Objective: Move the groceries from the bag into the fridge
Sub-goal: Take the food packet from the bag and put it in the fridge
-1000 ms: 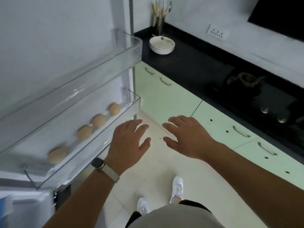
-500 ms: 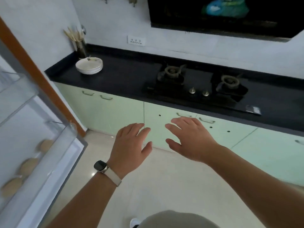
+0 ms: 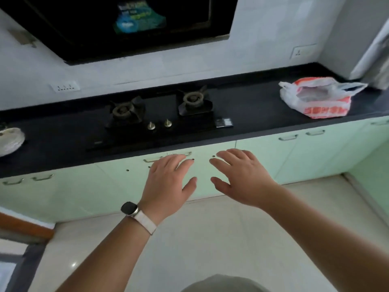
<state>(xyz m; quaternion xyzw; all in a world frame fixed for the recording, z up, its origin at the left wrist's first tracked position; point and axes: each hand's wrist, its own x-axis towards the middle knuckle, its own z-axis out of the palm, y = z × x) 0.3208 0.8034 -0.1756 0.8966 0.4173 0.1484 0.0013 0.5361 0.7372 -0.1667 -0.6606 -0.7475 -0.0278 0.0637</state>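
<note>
Left hand (image 3: 168, 184) and right hand (image 3: 242, 178) are spread and hold nothing. The bag (image 3: 315, 98) rests on the table (image 3: 252, 110), apparently not yet emptied; transfer remains.

I have one view only, from my head camera, looking forward and down across the pale floor (image 3: 210, 239) at the black countertop (image 3: 252, 114) and green cabinets (image 3: 294, 157), which stand near; its wide angle bends the counter edge.
</note>
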